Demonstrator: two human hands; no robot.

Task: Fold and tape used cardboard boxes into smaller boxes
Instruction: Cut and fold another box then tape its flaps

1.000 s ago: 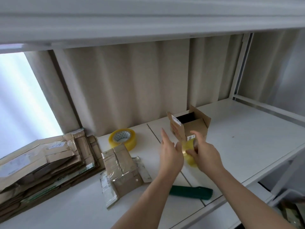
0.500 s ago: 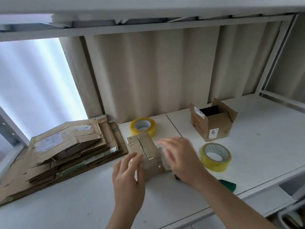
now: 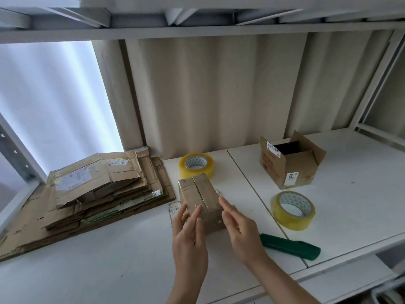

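Sitting flap-side up on the white shelf (image 3: 131, 266), the small box (image 3: 200, 198) is showing its two top flaps meeting along a centre seam (whether tape is already covering it, I cannot tell). The left hand (image 3: 189, 235) and right hand (image 3: 238, 227) are flanking it with straight, relaxed fingers, grasping nothing, fingertips at or just off its near sides. One open box (image 3: 289, 165) is standing finished at the right, while a stack of flattened cardboard (image 3: 87, 191) is waiting, so most work is probably remaining.
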